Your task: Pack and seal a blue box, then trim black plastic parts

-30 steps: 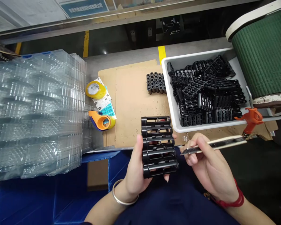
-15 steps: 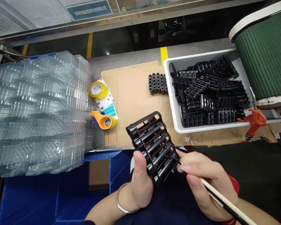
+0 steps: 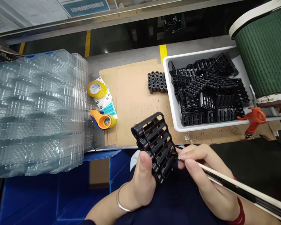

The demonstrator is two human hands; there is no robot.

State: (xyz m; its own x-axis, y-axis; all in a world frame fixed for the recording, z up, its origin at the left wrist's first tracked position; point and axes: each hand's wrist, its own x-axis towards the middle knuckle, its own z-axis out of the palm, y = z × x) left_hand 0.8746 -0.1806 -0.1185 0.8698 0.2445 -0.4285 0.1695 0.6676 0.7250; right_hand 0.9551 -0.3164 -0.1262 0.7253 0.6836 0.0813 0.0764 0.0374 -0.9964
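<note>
A glossy black plastic part (image 3: 162, 143), made of parallel tubes with slotted gaps, is tilted up in front of me. My left hand (image 3: 142, 184) is closed on its lower left side, with the thumb up along the edge and the other fingers hidden behind it. My right hand (image 3: 208, 178) pinches a long-handled trimming knife (image 3: 236, 186) with a cream-and-black handle. Its thin tip is at the part's lower right edge, and I cannot tell whether it touches.
A white bin (image 3: 172, 103) full of similar black parts stands at right, an orange-handled tool (image 3: 255, 116) at its corner. Black tubes (image 3: 156, 82) stand beside it on cardboard (image 3: 133, 103). Left are tape rolls (image 3: 97, 89), an orange tape dispenser (image 3: 100, 118) and stacked clear trays (image 3: 39, 112).
The black part has shifted slightly right and turned a little. My right hand has rolled, and the knife's handle now lies flatter, pointing more to the right.
</note>
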